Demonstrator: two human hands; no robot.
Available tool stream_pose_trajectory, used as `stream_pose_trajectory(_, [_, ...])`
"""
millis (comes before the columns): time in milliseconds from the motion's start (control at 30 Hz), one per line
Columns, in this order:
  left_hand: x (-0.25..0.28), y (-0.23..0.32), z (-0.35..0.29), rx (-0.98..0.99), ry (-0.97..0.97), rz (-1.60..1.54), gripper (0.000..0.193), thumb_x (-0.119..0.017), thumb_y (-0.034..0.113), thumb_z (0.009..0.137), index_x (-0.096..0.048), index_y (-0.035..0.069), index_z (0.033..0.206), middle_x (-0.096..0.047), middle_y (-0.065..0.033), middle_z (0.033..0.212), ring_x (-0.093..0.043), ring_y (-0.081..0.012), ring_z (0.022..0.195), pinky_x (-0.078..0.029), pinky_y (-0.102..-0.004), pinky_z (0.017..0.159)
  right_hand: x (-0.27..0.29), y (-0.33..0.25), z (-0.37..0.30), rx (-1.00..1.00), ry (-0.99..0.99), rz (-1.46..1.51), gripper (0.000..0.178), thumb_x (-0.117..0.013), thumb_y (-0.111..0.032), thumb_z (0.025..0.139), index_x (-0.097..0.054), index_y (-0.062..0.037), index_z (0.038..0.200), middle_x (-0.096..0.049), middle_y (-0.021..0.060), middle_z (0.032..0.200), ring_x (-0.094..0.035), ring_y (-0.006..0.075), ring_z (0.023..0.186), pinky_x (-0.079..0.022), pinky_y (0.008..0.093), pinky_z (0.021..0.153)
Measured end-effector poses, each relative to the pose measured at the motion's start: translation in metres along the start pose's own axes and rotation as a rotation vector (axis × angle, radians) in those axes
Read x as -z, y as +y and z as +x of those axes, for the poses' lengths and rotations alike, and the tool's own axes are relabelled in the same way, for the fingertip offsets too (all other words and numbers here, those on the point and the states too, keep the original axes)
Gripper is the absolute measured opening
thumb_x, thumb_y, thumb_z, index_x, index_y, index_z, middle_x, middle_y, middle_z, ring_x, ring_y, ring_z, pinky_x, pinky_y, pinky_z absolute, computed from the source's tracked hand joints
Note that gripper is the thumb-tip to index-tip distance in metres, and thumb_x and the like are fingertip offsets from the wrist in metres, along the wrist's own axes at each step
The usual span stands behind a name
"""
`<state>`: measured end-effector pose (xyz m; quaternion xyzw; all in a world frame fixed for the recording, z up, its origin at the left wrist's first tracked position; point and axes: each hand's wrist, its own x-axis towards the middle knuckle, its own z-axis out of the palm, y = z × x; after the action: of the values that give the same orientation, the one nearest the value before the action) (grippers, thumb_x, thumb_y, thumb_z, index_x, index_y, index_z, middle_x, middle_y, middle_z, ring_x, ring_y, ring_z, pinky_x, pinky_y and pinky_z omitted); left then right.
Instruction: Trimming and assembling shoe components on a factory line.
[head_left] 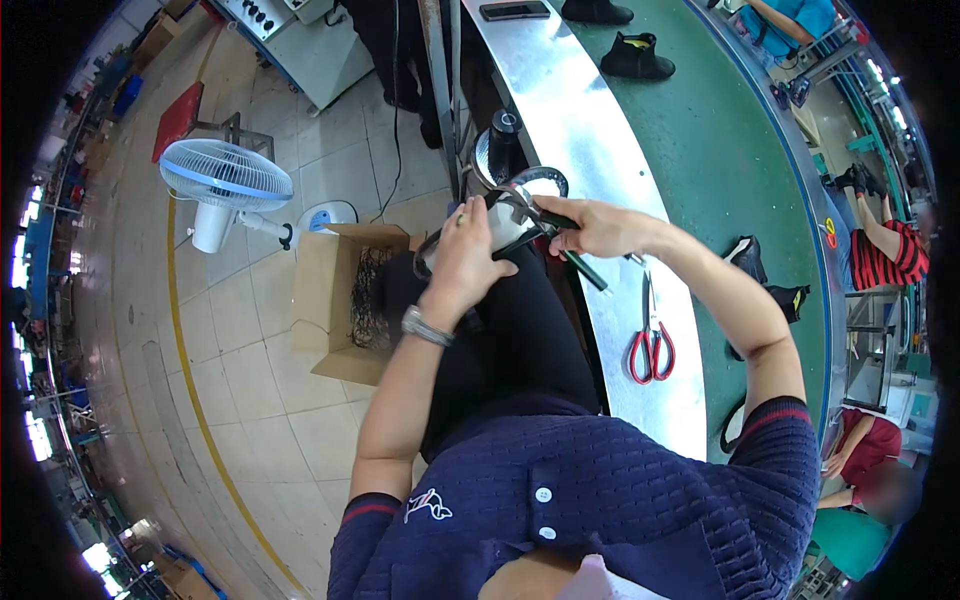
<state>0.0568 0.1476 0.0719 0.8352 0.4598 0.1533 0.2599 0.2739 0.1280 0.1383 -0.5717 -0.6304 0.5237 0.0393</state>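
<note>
Above my lap, my left hand is wrapped over a dark and whitish curved piece, apparently a shoe; its far side is partly covered by my fingers. My right hand is closed at the piece's right side, fingers pinched around a dark handle. From under those fingers a slim dark green stick sticks out toward the metal bench; whether it belongs to the same tool I cannot tell. Red-handled scissors lie on the bench near my right forearm.
A black cone-shaped spool stands beyond my hands. At left are an open cardboard box with dark scraps and a fan. Along the right runs a green belt bearing black shoes. A phone lies on the bench's far end.
</note>
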Motion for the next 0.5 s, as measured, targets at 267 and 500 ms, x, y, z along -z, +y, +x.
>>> stream_pose_trajectory(267, [-0.033, 0.004, -0.014, -0.053, 0.305, 0.066, 0.077, -0.078, -0.002, 0.063, -0.042, -0.005, 0.131, -0.052, -0.0212, 0.129, -0.046, -0.0367, 0.124, -0.035, -0.0435, 0.108, -0.042, 0.018, -0.009, 0.090, 0.253, -0.241, 0.057, -0.053, -0.008, 0.095, -0.029, -0.0037, 0.147, -0.064, 0.0166, 0.071, -0.064, 0.0273, 0.058, -0.051, 0.0389, 0.059])
stream_pose_trajectory(500, [-0.047, -0.012, -0.019, -0.209, 0.376, 0.193, 0.077, -0.078, 0.004, 0.065, -0.044, -0.007, 0.133, -0.052, -0.0231, 0.131, -0.047, -0.0373, 0.124, -0.037, -0.0448, 0.107, -0.048, 0.032, -0.010, 0.227, 0.401, -0.479, 0.055, -0.053, -0.010, 0.095, -0.032, -0.0066, 0.145, -0.063, 0.0229, 0.072, -0.064, 0.0379, 0.063, -0.051, 0.0442, 0.061])
